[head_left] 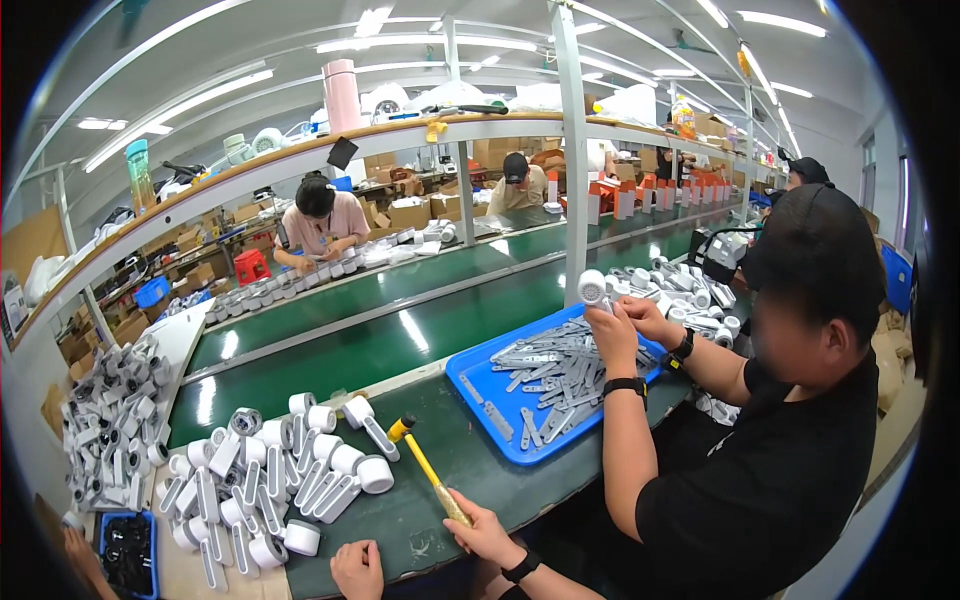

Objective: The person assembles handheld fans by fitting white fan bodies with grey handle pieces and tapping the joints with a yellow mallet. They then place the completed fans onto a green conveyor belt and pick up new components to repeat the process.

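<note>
My right hand (485, 535), with a black band on its wrist, is wrapped round the gold-coloured grip of a small hammer (428, 470). The hammer has a yellow handle, and its yellow and black head points away from me over the dark green worktop. At the near edge, my left hand (357, 571) rests on the worktop with its fingers curled in; I see nothing in it. Left of the hammer is a heap of white handheld fan bodies (265, 480) with grey-faced handles. One such fan body (370, 427) lies beside the hammer head.
At my right a person in black (750, 470) holds a white fan (592, 287) over a blue tray (535, 455) of grey strips. A green conveyor (400, 345) runs beyond. Another person's hand (85, 555) is by a blue bin (128, 520) of black parts at left.
</note>
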Demonstrator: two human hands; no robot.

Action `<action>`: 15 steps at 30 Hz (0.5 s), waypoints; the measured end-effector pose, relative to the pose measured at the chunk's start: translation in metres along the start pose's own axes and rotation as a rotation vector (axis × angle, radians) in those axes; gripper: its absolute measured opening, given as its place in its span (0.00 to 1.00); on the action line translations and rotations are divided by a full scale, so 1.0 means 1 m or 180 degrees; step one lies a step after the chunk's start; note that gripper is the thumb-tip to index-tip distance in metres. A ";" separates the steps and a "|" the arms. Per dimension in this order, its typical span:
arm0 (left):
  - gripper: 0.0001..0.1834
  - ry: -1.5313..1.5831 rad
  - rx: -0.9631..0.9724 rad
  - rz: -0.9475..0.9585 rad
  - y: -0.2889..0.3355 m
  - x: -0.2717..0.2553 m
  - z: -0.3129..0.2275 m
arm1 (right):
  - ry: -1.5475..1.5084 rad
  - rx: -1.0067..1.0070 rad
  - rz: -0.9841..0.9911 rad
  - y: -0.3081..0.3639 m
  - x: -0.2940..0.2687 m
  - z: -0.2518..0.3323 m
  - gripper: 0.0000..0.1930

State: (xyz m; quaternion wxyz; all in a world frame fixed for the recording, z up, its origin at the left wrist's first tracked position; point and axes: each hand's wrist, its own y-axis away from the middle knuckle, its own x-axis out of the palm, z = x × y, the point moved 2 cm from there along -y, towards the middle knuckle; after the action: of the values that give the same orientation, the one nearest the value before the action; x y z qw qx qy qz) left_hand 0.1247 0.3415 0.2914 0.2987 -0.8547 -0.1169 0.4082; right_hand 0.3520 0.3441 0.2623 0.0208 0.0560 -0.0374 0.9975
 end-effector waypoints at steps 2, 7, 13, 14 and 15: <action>0.07 -0.0031 0.0011 -0.0029 0.000 -0.001 0.000 | 0.0039 0.0015 -0.0001 0.000 -0.001 0.001 0.34; 0.06 -0.0021 -0.0024 0.0026 -0.001 -0.001 -0.002 | -0.0002 0.0015 -0.0023 0.000 -0.002 0.000 0.33; 0.06 -0.0257 -0.0070 -0.0203 0.010 0.015 0.019 | 0.0016 -0.0001 0.0007 0.002 -0.001 0.003 0.33; 0.06 -0.0255 -0.0071 -0.0206 0.010 0.015 0.020 | 0.0042 -0.0014 0.0008 0.002 -0.001 0.002 0.33; 0.06 -0.0257 -0.0046 -0.0228 0.010 0.016 0.020 | 0.0068 -0.0026 0.0008 0.002 -0.001 0.002 0.33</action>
State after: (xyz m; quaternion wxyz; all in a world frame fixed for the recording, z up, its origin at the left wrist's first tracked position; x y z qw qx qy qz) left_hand 0.1187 0.3489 0.2658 0.3020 -0.8349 -0.1624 0.4305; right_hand 0.3530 0.3419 0.2645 0.0201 0.0452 -0.0412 0.9979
